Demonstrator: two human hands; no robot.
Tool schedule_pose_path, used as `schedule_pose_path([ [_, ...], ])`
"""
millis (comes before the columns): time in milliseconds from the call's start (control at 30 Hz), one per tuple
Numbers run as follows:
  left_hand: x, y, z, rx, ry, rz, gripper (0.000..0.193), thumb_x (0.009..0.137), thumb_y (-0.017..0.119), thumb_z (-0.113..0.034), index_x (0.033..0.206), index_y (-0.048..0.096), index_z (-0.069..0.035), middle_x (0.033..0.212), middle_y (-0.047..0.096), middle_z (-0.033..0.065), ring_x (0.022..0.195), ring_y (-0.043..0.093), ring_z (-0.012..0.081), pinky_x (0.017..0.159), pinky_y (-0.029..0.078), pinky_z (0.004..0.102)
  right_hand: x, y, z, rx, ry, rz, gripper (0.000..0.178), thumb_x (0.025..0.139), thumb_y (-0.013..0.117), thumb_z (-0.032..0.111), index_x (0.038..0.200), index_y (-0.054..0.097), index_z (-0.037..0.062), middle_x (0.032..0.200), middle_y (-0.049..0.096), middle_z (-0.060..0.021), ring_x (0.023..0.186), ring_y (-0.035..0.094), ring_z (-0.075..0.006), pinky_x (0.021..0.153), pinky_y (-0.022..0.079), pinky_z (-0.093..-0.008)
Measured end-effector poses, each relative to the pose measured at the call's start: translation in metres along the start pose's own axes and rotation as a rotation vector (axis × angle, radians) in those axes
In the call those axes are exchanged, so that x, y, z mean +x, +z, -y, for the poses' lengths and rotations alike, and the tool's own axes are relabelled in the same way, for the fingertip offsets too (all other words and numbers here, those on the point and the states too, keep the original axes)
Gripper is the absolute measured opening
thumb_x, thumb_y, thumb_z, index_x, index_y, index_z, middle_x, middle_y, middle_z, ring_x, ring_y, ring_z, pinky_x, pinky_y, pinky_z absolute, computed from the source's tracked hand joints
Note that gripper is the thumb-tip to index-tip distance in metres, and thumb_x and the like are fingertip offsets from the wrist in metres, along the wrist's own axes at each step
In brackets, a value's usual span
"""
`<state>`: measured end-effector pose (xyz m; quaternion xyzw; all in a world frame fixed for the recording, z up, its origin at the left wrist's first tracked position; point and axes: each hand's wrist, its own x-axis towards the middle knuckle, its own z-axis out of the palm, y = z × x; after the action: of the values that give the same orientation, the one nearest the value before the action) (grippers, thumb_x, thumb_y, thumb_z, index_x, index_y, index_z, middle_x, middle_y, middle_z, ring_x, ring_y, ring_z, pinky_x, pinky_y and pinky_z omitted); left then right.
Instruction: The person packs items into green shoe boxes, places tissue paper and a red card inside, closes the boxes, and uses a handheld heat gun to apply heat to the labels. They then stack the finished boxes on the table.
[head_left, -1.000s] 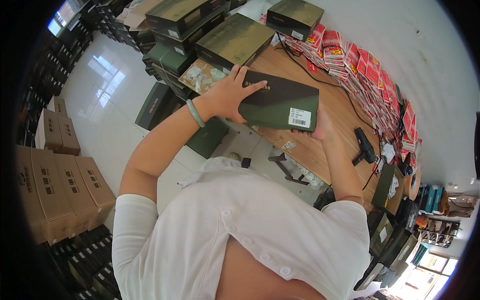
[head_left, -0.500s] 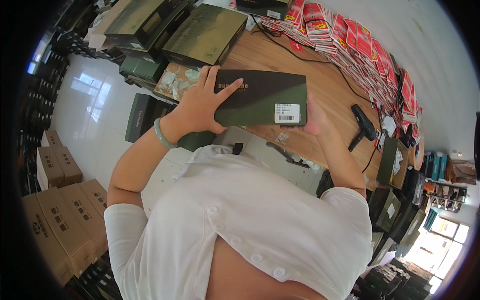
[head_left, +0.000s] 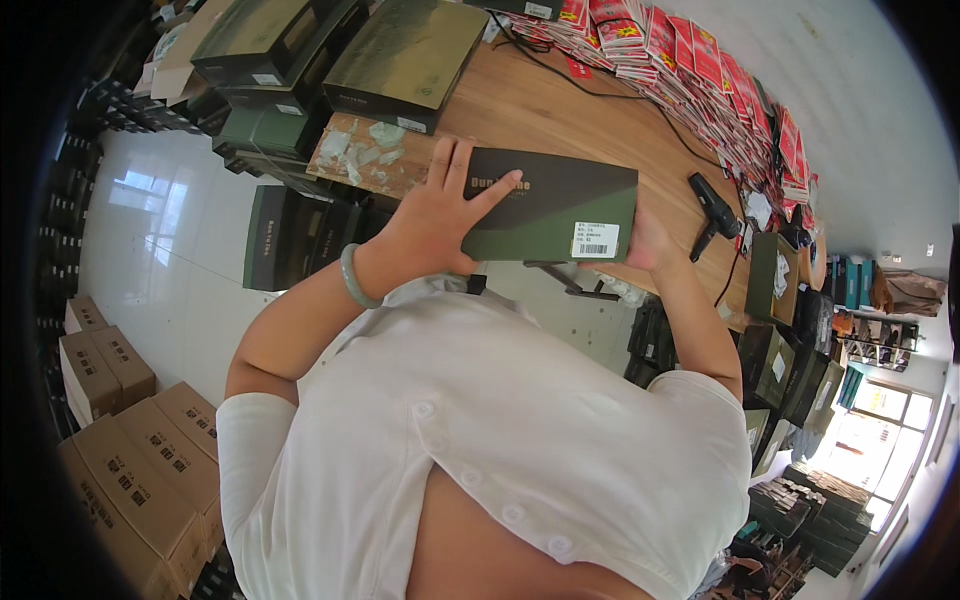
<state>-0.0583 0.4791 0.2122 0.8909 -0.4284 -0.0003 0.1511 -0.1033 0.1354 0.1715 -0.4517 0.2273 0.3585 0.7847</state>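
Observation:
A dark brown and green shoebox (head_left: 552,205) is held between my two hands over the near edge of the wooden table. Its side with a white barcode label (head_left: 595,241) faces me. My left hand (head_left: 437,205) grips the left end, thumb below and fingers spread over the top and printed side. A pale green bangle (head_left: 354,278) circles that wrist. My right hand (head_left: 650,238) holds the right end, its fingers mostly hidden behind and under the box.
Stacked green boxes (head_left: 400,60) occupy the table's far left. A black hair dryer (head_left: 712,215) and its cable lie to the right, before piles of red printed cards (head_left: 690,60). Torn paper scraps (head_left: 360,155) cover the left corner. Brown cartons (head_left: 150,480) stand on the floor at left.
The shoebox and both hands have shifted slightly to the right in the picture. The view has turned a little; both hands keep the same hold.

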Motion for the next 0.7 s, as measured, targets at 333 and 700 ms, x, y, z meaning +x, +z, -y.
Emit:
schedule_pose_path([
  [333,-0.073,0.006,0.028,-0.077,0.188,-0.023,0.114,0.050,0.090,-0.037,0.150,0.036,-0.025,0.145,0.024,0.0332,0.134,0.024,0.0517,0.101,0.044,0.0488,-0.017,0.044,-0.049,0.235,0.212,-0.191,0.104,0.074,0.030,0.091,0.149,0.037,0.0198,0.155,0.034,-0.0116,0.139,0.033,-0.0375,0.104,0.030,-0.0656],
  [700,-0.110,0.006,0.040,-0.128,0.312,-0.007,0.112,0.052,0.090,-0.041,0.148,0.037,-0.025,0.144,0.028,0.0289,0.135,0.025,0.0463,0.106,0.036,0.0525,-0.019,0.091,-0.109,0.284,0.112,-0.400,0.074,0.087,0.045,0.069,0.138,0.052,0.0168,0.142,0.050,-0.0115,0.128,0.046,-0.0314,0.104,0.034,-0.0540],
])
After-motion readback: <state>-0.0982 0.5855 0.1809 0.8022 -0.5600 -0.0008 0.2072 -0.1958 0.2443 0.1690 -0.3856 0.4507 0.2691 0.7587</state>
